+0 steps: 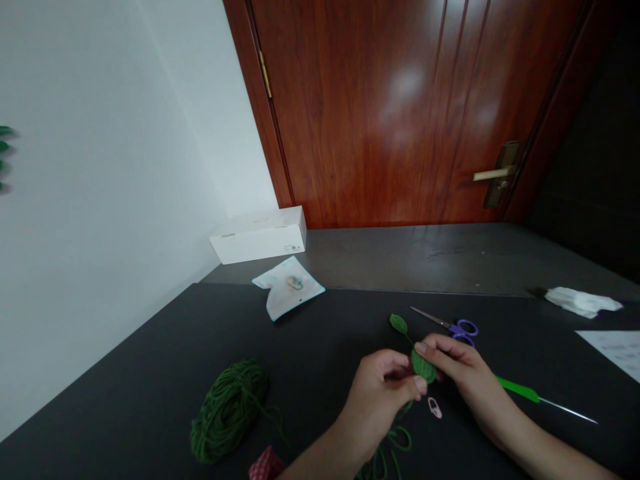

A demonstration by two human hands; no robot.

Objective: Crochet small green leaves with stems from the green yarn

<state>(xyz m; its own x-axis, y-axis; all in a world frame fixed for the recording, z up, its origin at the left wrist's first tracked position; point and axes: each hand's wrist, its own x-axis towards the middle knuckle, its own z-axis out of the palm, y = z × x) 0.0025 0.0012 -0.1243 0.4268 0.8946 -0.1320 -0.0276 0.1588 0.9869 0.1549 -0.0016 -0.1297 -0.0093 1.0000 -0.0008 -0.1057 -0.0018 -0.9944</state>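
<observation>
Between my two hands is a small round green crochet piece (424, 367), with a stem and a crocheted leaf (398, 324) sticking up from it. My left hand (383, 385) pinches its lower left edge between thumb and fingers. At its upper right edge, my right hand (453, 363) grips it with the thumb on the near face. Loose green yarn (400, 438) trails below the piece onto the table. A pink stitch marker (435, 407) lies just under the hands. Beside my right wrist rests a crochet hook (543, 396) with a green handle, its near end hidden.
Purple-handled scissors (453, 327) lie behind my right hand. A skein of dark green yarn (230, 410) sits at the left. Farther back are a plastic packet (290, 290) and a white box (260, 237). White tissue (583, 302) and a printed sheet (613, 350) lie at the right.
</observation>
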